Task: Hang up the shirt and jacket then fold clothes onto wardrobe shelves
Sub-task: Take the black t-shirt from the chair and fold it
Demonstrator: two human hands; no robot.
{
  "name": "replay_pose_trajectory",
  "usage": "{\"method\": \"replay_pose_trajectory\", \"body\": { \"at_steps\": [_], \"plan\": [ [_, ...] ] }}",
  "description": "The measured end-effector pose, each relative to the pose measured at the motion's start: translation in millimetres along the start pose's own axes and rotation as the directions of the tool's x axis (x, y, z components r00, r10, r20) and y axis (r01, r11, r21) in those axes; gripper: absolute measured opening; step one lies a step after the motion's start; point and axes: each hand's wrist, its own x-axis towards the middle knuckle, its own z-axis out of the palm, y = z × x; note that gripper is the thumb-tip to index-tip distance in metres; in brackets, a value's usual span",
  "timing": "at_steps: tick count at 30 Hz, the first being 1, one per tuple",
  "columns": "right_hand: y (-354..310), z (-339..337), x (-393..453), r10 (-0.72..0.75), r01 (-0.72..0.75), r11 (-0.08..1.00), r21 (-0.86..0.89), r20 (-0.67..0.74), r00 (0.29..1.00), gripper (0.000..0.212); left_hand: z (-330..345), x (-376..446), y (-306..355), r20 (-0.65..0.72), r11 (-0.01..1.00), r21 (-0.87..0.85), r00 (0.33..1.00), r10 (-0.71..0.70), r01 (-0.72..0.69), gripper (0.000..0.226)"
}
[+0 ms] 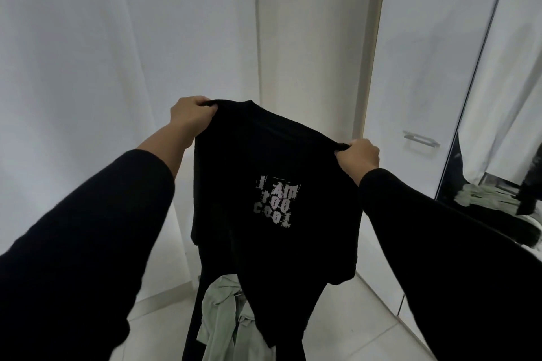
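I hold a black T-shirt (272, 161) with white printed lettering up in front of me, spread between both hands. My left hand (190, 116) grips its left shoulder and my right hand (359, 155) grips its right shoulder. The shirt hangs down, tilted, with the left side higher. Below it a pale green shirt (223, 319) lies crumpled over another dark garment (195, 316) near the floor.
White wardrobe doors (416, 67) stand ahead and to the right, one with a metal handle (421, 139). A mirrored door (498, 155) at the far right reflects clothes. A white curtain (88, 67) fills the left. The floor has light tiles (366, 316).
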Motion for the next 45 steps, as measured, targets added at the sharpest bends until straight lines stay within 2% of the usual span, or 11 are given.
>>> {"method": "replay_pose_trajectory", "body": {
  "at_steps": [5,10,12,15,18,20,23,29,34,40,45],
  "plan": [
    [-1.0,-3.6,5.1,0.058,-0.055,0.992,0.11,-0.024,0.998,0.034,-2.2,0.5,-15.1,0.097,0.997,0.065,0.995,-0.038,0.031,0.024],
    [-4.0,-15.4,3.8,-0.047,0.045,0.997,0.058,0.044,0.998,0.025,-9.1,-4.4,-20.5,0.145,0.998,0.062,0.989,-0.009,0.0,0.024],
    [-8.1,-18.5,1.3,-0.098,0.094,0.995,0.032,0.14,0.985,0.012,-9.7,-4.6,-22.6,0.073,0.965,0.261,0.997,-0.002,-0.018,0.018],
    [-15.4,-18.4,-0.8,-0.117,0.131,0.99,-0.055,0.209,0.971,0.015,-9.0,-8.6,-25.3,-0.012,0.714,0.7,0.998,0.056,-0.032,0.016],
    [-16.3,-13.5,-1.6,-0.086,0.13,0.947,-0.295,0.156,0.984,0.017,-1.8,-15.5,-30.3,-0.047,0.661,0.749,0.999,-0.009,0.041,0.014],
    [-13.8,-8.8,-1.0,-0.073,0.103,0.903,-0.417,0.088,0.993,0.016,5.4,-19.2,-36.5,-0.079,0.709,0.698,0.994,-0.071,0.105,0.012],
    [-12.7,-2.7,-0.7,-0.046,0.066,0.929,-0.364,0.063,0.997,0.014,15.6,-21.9,-44.1,-0.099,0.827,0.537,0.986,-0.137,0.169,0.019],
    [-16.8,1.7,-3.9,0.186,-0.188,0.978,0.092,0.033,0.982,0.018,37.5,-31.2,-42.4,-0.144,0.952,0.069,0.947,-0.288,0.299,0.04],
    [-19.9,3.3,-7.3,0.202,-0.187,0.952,0.241,-0.039,0.979,0.021,47.1,-33.4,-33.8,-0.159,0.918,-0.23,0.918,-0.362,0.322,0.039],
    [-14.1,-4.5,-10.6,0.175,-0.14,0.928,0.345,-0.07,0.982,0.044,47.2,-29.7,-22.2,-0.089,0.93,-0.343,0.981,-0.173,0.133,0.034],
    [-15.9,-7.2,-11.9,0.169,-0.12,0.892,0.436,-0.077,0.983,0.04,35.7,-33.9,-15.1,0.207,0.628,-0.727,0.96,-0.187,0.278,0.03]
  ]
}}
